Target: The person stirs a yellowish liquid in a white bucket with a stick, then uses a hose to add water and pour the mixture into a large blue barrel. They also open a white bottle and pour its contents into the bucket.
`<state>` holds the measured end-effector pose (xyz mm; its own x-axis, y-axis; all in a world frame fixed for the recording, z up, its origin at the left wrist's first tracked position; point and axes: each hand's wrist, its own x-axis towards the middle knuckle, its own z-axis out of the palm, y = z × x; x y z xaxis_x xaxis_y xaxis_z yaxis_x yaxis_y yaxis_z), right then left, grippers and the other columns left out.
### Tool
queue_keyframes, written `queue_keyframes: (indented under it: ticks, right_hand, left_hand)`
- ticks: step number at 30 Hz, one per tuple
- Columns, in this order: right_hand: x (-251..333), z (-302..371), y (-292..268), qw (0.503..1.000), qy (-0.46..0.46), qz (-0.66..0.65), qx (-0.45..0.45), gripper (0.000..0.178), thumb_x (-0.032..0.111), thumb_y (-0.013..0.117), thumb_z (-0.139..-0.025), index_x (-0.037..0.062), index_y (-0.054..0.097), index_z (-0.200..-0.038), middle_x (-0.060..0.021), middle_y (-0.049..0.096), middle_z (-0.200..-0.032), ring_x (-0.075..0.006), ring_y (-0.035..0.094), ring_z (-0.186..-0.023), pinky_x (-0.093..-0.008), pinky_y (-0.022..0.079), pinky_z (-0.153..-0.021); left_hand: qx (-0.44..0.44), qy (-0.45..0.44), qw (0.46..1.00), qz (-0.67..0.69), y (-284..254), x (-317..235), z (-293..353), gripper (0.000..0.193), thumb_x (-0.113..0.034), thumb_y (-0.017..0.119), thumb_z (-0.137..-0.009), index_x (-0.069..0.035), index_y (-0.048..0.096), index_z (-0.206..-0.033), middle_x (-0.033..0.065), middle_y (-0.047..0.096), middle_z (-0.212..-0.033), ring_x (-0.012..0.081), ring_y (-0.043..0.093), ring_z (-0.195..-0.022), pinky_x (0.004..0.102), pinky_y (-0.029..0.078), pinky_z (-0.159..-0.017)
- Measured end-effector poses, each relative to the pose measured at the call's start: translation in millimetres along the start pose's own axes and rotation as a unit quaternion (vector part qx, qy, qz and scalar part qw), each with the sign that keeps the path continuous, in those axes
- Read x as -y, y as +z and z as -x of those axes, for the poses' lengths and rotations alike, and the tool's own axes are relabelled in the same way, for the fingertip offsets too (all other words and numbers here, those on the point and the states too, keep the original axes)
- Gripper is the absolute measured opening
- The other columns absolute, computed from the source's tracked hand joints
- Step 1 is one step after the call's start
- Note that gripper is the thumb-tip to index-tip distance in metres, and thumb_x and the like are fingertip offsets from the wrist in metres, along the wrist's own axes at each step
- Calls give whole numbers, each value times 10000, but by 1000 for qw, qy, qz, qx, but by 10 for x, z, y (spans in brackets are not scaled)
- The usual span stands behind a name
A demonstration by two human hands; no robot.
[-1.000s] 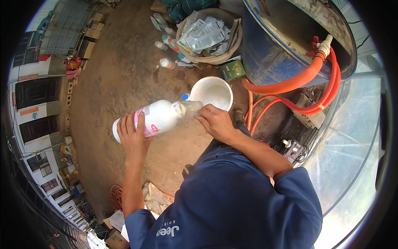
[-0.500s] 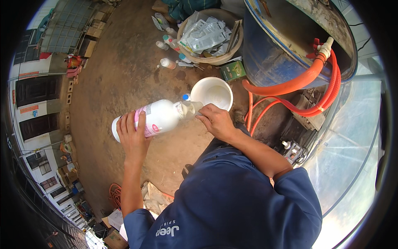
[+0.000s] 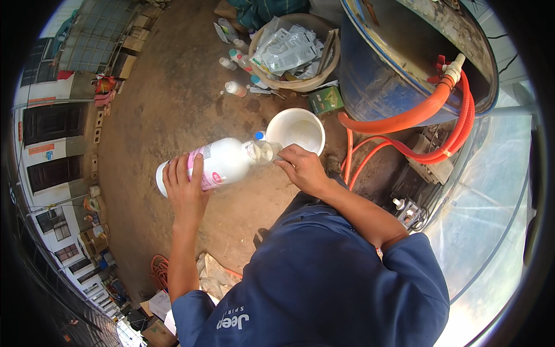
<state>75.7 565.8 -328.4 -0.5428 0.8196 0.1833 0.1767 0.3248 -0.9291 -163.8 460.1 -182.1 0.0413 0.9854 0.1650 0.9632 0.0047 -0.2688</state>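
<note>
My left hand (image 3: 186, 184) is wrapped round a large white bottle (image 3: 231, 157) with a pink label, tipped with its neck toward the right. The bottle's mouth meets a small clear plastic cup (image 3: 267, 151). My right hand (image 3: 302, 168) pinches the cup's far side between thumb and fingers. Pale liquid seems to be in the cup, though its level cannot be made out. Beyond the cup, on the ground, stands a white bucket (image 3: 307, 128); a blue bottle cap (image 3: 260, 135) shows beside its left rim.
A round tub (image 3: 311, 84) full of empty sachets stands at the back, with several small bottles (image 3: 235, 88) on its left. A green box (image 3: 325, 99) sits between it and a big blue barrel (image 3: 370, 75). Thick orange hoses (image 3: 404, 120) loop from the barrel to the ground.
Almost nothing differs. Both hands keep the bottle and cup in the same place, with only a very slight shift of the view.
</note>
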Motion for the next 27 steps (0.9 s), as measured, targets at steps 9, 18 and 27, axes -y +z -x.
queue_keyframes:
  ticks: [9,18,27]
  right_hand:
    - [-23,-3,35,1000,-7,-23,-5,173,206,693,-897,52,708,-974,-112,670,-938,-338,659,-767,-415,530,-667]
    - [2,-57,-26,999,-26,-33,6,173,184,699,-890,33,706,-976,-135,673,-901,-343,656,-793,-410,526,-693]
    - [80,-181,-133,998,-26,-49,31,182,175,701,-896,14,715,-979,-151,683,-920,-354,650,-799,-409,515,-709]
  left_hand:
    - [-13,1,1000,-6,-18,-10,29,984,-114,933,-477,-92,491,-1356,169,523,-1325,368,485,-1249,525,374,-1060]
    - [-41,-5,999,5,-10,-19,55,950,-104,923,-493,-87,499,-1343,171,530,-1311,373,495,-1231,534,380,-1047]
    - [-73,-13,997,23,-53,4,49,914,-129,907,-496,-114,538,-1331,178,537,-1287,381,507,-1183,551,382,-1029]
